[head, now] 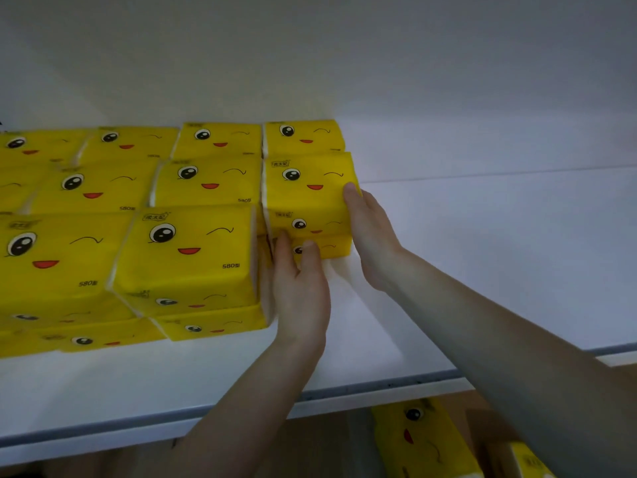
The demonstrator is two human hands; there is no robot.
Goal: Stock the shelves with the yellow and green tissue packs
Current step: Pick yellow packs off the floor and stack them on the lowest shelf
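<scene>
Filling the left half of the shelf (482, 270), yellow packs (186, 250) sit in stacked rows. The stack (306, 191) at their right end stands three high between both hands. The left hand (300, 291) presses its lower front, fingers nearly straight, gripping nothing. The right hand (370, 236) lies flat against its right side, fingers straight. A spare pack (420, 439) lies below the shelf.

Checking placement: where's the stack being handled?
Centre of the head view: yellow stack on the white shelf, at the row's right end, left hand at its front, right hand on its side.
</scene>
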